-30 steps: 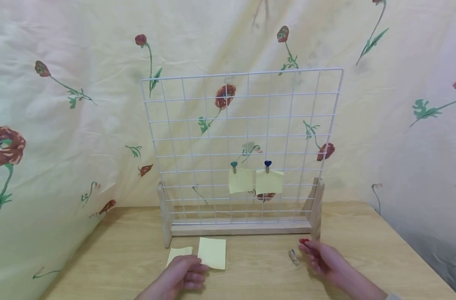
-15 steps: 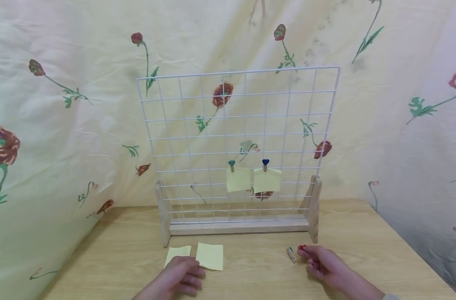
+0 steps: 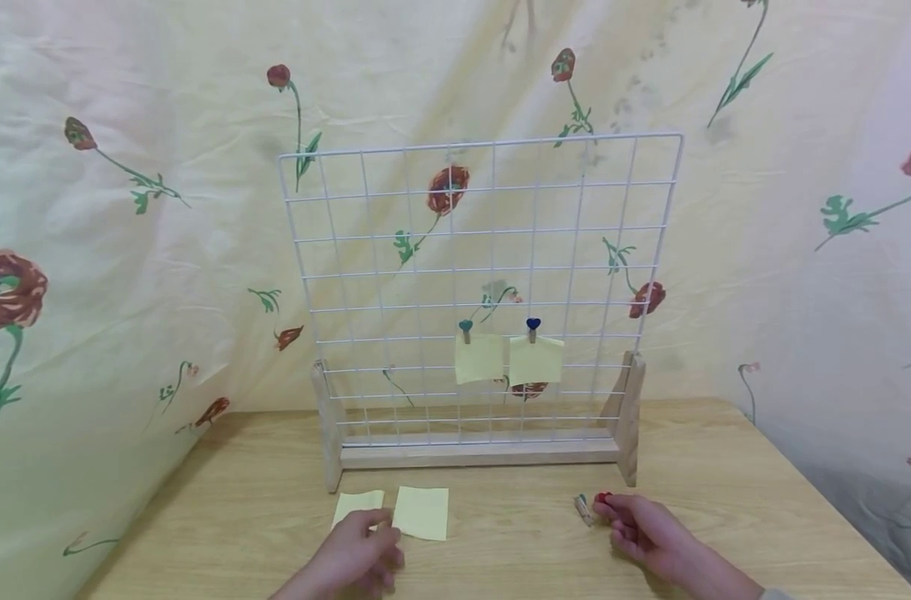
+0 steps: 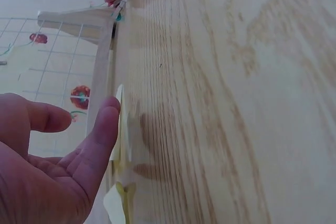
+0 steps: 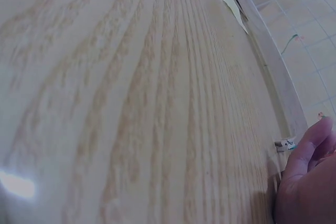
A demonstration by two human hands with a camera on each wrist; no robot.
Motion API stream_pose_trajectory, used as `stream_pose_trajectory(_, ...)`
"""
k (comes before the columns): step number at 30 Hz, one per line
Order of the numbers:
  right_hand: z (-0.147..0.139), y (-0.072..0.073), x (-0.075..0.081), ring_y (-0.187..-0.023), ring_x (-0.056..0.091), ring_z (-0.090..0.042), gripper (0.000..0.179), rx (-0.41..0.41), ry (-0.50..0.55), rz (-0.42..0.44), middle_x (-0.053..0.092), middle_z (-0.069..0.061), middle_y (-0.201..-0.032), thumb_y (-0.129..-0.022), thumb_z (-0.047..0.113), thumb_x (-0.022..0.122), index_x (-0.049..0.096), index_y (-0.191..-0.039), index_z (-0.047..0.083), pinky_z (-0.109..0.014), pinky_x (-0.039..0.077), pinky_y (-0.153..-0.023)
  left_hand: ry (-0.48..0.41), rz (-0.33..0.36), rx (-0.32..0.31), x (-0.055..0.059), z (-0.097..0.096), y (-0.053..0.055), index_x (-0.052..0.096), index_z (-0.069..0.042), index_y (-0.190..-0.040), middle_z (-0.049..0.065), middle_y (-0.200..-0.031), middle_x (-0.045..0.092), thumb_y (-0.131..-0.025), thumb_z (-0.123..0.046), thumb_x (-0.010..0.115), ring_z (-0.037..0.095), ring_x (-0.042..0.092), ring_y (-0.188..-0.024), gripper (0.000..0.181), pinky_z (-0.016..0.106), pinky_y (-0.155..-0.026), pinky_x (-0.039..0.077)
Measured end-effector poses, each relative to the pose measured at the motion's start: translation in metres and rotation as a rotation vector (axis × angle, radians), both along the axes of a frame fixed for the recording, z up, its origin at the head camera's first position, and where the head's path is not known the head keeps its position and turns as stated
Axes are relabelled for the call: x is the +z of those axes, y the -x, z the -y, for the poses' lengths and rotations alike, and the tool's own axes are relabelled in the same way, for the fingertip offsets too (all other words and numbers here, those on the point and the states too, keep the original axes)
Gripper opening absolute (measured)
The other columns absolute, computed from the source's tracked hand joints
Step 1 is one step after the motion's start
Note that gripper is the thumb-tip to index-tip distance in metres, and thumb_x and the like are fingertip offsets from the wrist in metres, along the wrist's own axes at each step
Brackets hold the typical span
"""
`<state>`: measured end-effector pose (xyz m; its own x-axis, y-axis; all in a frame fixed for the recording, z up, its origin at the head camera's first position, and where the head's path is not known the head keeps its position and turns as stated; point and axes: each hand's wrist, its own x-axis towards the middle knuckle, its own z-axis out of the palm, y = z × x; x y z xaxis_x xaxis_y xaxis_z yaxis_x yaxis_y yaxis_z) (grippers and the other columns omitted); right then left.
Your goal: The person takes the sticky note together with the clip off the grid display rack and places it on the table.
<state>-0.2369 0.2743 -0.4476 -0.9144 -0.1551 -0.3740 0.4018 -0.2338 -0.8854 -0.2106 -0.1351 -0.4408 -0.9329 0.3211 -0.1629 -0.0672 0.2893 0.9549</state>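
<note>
My right hand (image 3: 653,537) pinches a small clothespin with a red heart (image 3: 602,497) just above or on the table. A second small clothespin (image 3: 583,510) lies left of those fingertips. At the left, my left hand (image 3: 350,554) is beside two pale yellow sticky notes. Its thumb and forefinger stand apart in the left wrist view, the thumb tip by the edge of a note (image 4: 117,135); whether it touches cannot be told. The nearer-right note (image 3: 422,513) lies in full view; the left note (image 3: 357,502) is partly hidden by the hand.
A white wire grid (image 3: 493,233) stands upright in a wooden base (image 3: 478,455) behind the hands. Two yellow notes hang on it, under a teal heart clothespin (image 3: 466,326) and a dark blue heart clothespin (image 3: 533,324). Flowered cloth surrounds the table (image 3: 493,567).
The right-hand sticky note has shifted slightly toward me. My left hand's fingers have drawn off its edge. My right hand has come slightly nearer with the red-heart clothespin.
</note>
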Motion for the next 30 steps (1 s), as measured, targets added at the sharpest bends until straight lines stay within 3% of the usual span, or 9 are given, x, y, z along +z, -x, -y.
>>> stream_pose_trajectory(10, -0.001, -0.002, -0.002, -0.065, 0.055, 0.001, 0.019, 0.037, 0.079, -0.04, 0.073, 0.001, -0.089, -0.1, 0.01, 0.044, 0.063, -0.096, 0.01, -0.012, 0.05, -0.064, 0.072, -0.061, -0.035, 0.007, -0.002, -0.007, 0.035, 0.02, -0.135, 0.008, -0.08, 0.069, -0.094, -0.017, 0.054, 0.019, 0.064, -0.057, 0.058, 0.034, -0.052, 0.058)
stream_pose_trajectory(20, 0.0, -0.001, -0.002, -0.067, 0.056, -0.001, 0.016, 0.057, 0.07, -0.036, 0.074, 0.001, -0.091, -0.099, 0.012, 0.047, 0.063, -0.099, 0.009, -0.014, 0.052, -0.066, 0.076, -0.073, -0.075, 0.007, -0.002, -0.008, 0.039, 0.017, -0.134, 0.006, -0.079, 0.069, -0.093, -0.018, 0.056, 0.018, 0.064, -0.057, 0.056, 0.033, -0.053, 0.058)
stream_pose_trajectory(24, 0.001, -0.001, -0.003, -0.066, 0.057, -0.001, 0.017, 0.048, 0.05, -0.039, 0.074, 0.001, -0.091, -0.099, 0.011, 0.047, 0.056, -0.11, 0.001, -0.014, 0.052, -0.066, 0.081, -0.084, -0.087, 0.009, -0.002, -0.009, 0.04, 0.018, -0.133, 0.007, -0.079, 0.069, -0.094, -0.018, 0.056, 0.017, 0.064, -0.056, 0.055, 0.033, -0.053, 0.058)
stream_pose_trajectory(30, 0.003, -0.002, -0.005, -0.065, 0.056, -0.002, 0.035, 0.035, 0.013, -0.045, 0.074, 0.0, -0.092, -0.099, 0.012, 0.047, 0.04, -0.127, -0.008, -0.015, 0.053, -0.066, 0.074, -0.073, -0.102, 0.009, -0.003, -0.012, 0.041, 0.018, -0.132, 0.007, -0.078, 0.069, -0.095, -0.019, 0.056, 0.015, 0.063, -0.057, 0.054, 0.032, -0.055, 0.058)
